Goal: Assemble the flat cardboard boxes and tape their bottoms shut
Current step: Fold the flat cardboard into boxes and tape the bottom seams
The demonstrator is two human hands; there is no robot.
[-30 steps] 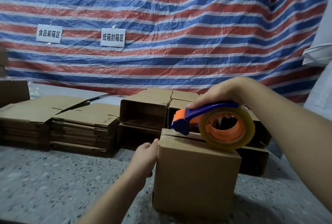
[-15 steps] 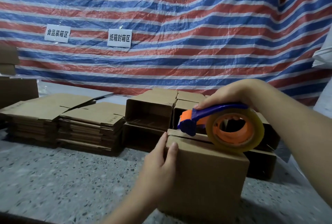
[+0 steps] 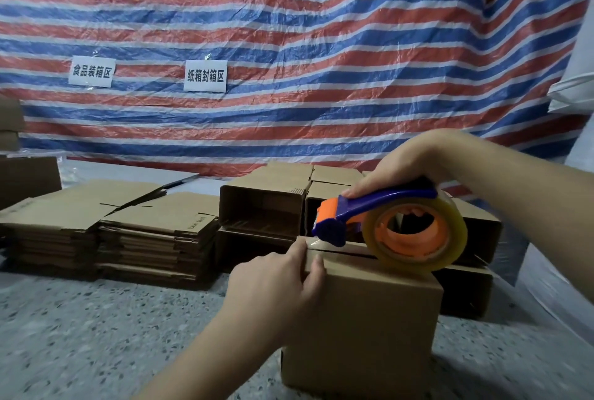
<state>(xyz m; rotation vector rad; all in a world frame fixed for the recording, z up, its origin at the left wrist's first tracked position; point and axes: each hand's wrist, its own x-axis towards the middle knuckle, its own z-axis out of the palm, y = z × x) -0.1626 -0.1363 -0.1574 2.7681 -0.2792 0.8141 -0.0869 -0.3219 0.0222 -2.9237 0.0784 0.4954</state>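
Note:
A folded-up cardboard box (image 3: 369, 329) stands on the speckled floor (image 3: 96, 335) with its closed flaps facing up. My right hand (image 3: 405, 165) grips the blue handle of a tape dispenser (image 3: 385, 226) holding a roll of clear tape; the dispenser's orange and blue head sits at the box's top left edge over the flap seam. My left hand (image 3: 276, 287) lies against the box's left side, its fingertips and thumb at the top edge where the tape end meets the cardboard.
Two stacks of flat cardboard boxes (image 3: 106, 232) lie to the left. Assembled boxes (image 3: 266, 203) lie on their sides behind the one in hand, more to its right (image 3: 475, 271). A striped tarp (image 3: 289, 46) with two paper signs hangs behind.
My left hand slid up the box's left side from its lower part to the top edge by the tape end. The dispenser stayed at the box's top left edge.

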